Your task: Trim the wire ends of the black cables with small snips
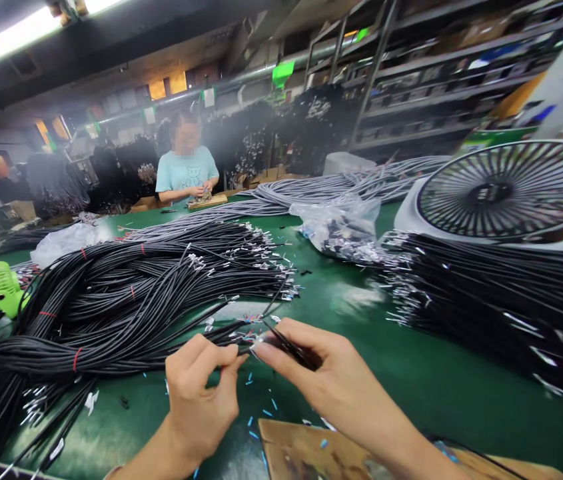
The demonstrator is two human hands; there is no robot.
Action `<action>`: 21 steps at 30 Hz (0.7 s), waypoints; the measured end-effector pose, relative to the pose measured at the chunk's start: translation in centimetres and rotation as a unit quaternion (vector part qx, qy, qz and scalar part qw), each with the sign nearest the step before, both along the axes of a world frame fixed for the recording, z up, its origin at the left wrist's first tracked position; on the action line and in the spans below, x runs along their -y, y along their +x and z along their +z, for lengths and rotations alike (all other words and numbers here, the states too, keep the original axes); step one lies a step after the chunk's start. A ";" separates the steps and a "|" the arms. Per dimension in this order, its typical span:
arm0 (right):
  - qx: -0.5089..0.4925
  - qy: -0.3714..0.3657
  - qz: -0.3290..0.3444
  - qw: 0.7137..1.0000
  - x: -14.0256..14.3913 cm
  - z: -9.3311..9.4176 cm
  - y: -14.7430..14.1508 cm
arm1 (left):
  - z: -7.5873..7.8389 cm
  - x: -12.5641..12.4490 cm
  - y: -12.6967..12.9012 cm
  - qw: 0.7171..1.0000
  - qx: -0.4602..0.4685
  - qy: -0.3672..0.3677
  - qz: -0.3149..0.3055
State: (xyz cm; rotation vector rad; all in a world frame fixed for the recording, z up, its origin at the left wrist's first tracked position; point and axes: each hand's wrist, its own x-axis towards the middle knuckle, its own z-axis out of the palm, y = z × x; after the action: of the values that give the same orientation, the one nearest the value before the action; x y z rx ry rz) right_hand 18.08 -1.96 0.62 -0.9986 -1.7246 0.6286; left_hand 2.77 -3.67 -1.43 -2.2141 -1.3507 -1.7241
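Observation:
My left hand [201, 393] is closed in a pinch near the ends of several black cables [181, 357]; what lies between its thumb and finger is too small to tell. Just to the right, my right hand [311, 360] grips dark tweezers [294, 348], partly hidden by the fingers. Both sets of fingertips are close together but apart. Thin red and blue wires [250, 337] fan out of the cable ends just beyond them. Small blue offcuts [250, 421] lie scattered on the green table [351, 387] below the hands.
Large bundles of black cables lie left [106, 287] and right [491, 307]. A plastic bag of parts [341, 227], grey cables [306, 193], a large fan [491, 193] and a small green fan [1, 287] are around. A wooden board [311, 453] lies in front. A co-worker [186, 170] sits opposite.

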 end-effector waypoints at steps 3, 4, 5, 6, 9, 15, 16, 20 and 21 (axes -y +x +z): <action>0.007 0.036 -0.014 0.999 0.2 -0.3 -0.1 | -0.2 0.1 0.2 0.999 -0.033 -0.006 -0.006; 0.010 0.057 -0.010 0.998 0.3 -0.4 -0.1 | -0.2 0.1 0.2 0.999 -0.043 -0.015 -0.014; 0.013 0.082 0.000 0.997 0.4 -0.5 -0.1 | -0.1 0.1 0.2 0.998 -0.048 -0.031 -0.027; 0.014 0.107 0.014 0.994 0.5 -0.5 -0.1 | -0.1 0.0 0.2 0.996 -0.046 -0.057 -0.047; 0.004 0.145 0.060 0.988 0.3 -0.4 0.1 | 0.3 -0.2 -0.1 0.978 0.015 -0.178 -0.105; 0.035 0.112 0.095 0.989 -0.6 -0.2 0.1 | 1.6 -0.7 -1.5 0.905 0.049 -0.371 -0.202; 0.047 0.135 0.093 0.985 -0.7 -0.3 0.2 | 1.8 -0.8 -1.7 0.889 0.033 -0.402 -0.216; 0.109 0.311 0.069 0.942 -0.8 -0.8 0.4 | 2.9 -1.0 -1.9 0.843 0.010 -0.492 -0.216; 0.125 0.350 0.059 0.927 -0.8 -0.9 0.6 | 3.0 -1.0 -1.8 0.842 0.019 -0.498 -0.206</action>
State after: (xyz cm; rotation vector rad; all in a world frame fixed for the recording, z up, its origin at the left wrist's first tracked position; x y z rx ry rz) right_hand 18.65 -1.13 -0.23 -0.4782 -2.0248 -0.0737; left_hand 0.97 -2.68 1.58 -3.1744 -2.2943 -1.2365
